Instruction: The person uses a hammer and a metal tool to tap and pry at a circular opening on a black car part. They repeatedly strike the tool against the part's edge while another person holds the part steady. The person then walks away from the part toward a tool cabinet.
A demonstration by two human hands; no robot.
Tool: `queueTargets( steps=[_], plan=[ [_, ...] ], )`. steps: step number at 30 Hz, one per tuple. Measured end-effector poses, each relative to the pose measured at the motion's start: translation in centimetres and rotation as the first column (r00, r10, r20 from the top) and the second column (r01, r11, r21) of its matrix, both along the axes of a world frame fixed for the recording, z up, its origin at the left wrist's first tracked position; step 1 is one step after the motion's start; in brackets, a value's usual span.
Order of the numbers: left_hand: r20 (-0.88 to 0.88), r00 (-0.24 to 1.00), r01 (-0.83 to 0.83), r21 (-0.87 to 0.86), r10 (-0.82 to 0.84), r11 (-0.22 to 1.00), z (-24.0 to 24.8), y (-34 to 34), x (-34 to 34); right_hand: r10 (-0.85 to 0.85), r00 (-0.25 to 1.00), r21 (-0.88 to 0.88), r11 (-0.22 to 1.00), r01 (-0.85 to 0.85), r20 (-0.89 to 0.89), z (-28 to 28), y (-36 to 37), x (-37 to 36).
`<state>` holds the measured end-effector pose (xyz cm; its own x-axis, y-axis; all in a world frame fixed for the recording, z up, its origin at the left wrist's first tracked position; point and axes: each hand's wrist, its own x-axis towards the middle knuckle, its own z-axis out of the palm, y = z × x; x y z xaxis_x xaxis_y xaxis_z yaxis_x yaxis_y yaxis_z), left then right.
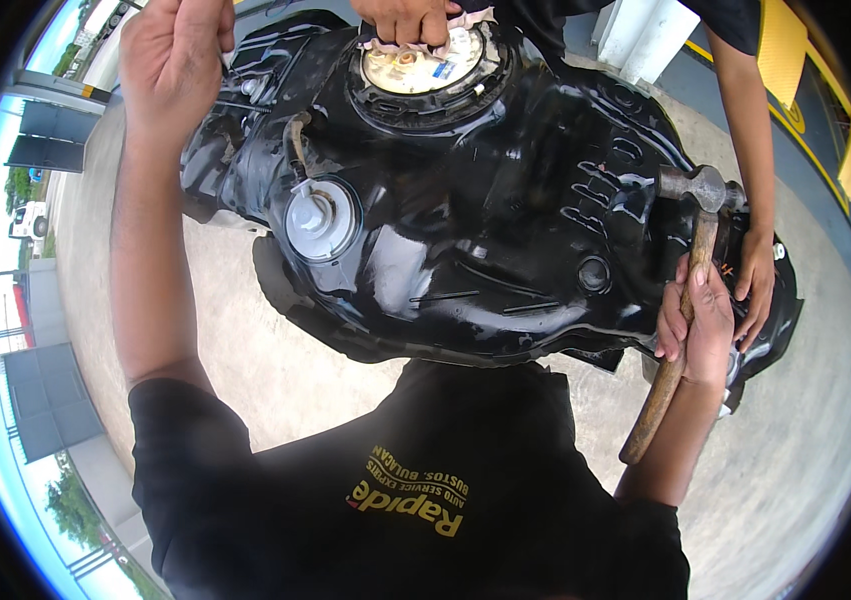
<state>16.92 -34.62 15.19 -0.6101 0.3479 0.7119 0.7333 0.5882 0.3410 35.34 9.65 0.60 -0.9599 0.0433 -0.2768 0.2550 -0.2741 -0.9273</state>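
Observation:
A large black fuel tank (505, 220) lies in front of me. My right hand (697, 325) is wrapped round the wooden handle of a hammer (703, 225), whose metal head hangs over the tank's right end. At the upper left my left hand (173, 70) is raised, fingers curled closed; whatever they hold, if anything, cannot be made out. A co-worker's hand (405, 18) presses a pinkish rag (475, 18) against the cream round fuel pump cover (425, 66) inside a black ring. Another hand (757, 285) of the co-worker rests on the tank's right end, beside the hammer.
On the tank's left side sits a smaller round grey-white fitting (323, 222) with a short hose (297, 140). Concrete floor (235, 300) surrounds the tank. A white post (645, 40) and yellow metal parts (783, 50) stand at the upper right. Outside at left is a parked white vehicle (29, 220).

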Motion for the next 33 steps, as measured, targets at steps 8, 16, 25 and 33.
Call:
queueTargets(
  steps=[8,16,25,33],
  plan=[
    [0.320,0.879,-0.458,0.367,0.352,0.810,-10.7,-10.5,11.7,0.007,0.999,0.030,1.000,-0.008,0.039,-3.5,-0.7,0.5],
    [0.410,0.794,-0.587,0.328,0.448,0.740,-12.6,-6.2,14.8,0.130,0.991,0.162,0.978,-0.132,0.022,-3.5,-0.2,0.0],
    [0.282,0.927,-0.336,0.338,0.246,0.879,-10.1,-0.5,12.5,0.065,0.998,0.097,0.993,-0.066,0.016,-3.3,-0.1,0.2],
    [0.410,0.911,-0.196,0.528,-0.046,0.826,-9.5,3.7,10.3,0.072,0.997,0.107,0.992,-0.069,-0.017,-4.2,0.0,0.6]
  ],
)
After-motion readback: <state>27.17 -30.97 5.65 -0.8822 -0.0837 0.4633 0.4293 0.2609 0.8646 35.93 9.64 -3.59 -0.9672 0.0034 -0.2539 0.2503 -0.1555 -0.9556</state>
